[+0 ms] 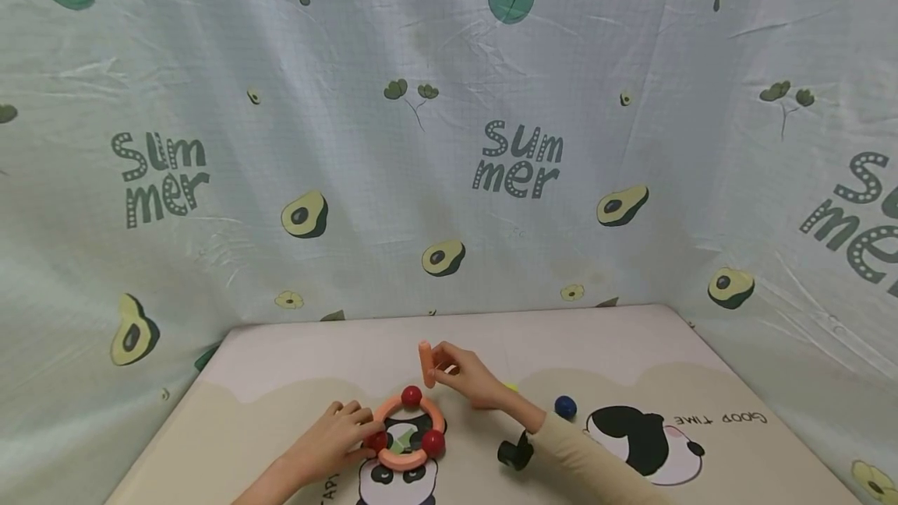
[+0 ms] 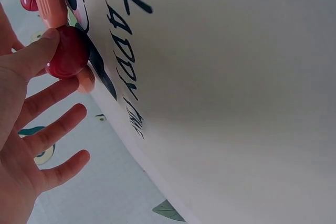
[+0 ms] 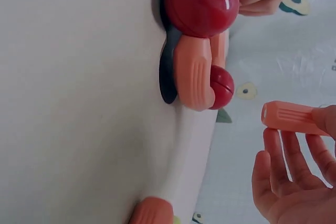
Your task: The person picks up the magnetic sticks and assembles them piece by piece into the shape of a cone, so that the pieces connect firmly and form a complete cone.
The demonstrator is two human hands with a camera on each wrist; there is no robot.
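A ring of curved orange pieces joined by red balls lies on the table over a printed panda. At its left side, my left hand pinches one red ball between thumb and index finger; the other fingers are spread apart in the left wrist view. Just beyond the ring, my right hand holds a straight orange stick, raised off the table and tilted nearly upright. The right wrist view shows the grooved side of this stick and its end, apart from the ring.
Beneath my right forearm lies a black piece, with a blue ball beyond it. Another orange piece lies near my right wrist, partly hidden, beside something yellow. A patterned curtain hangs behind the table.
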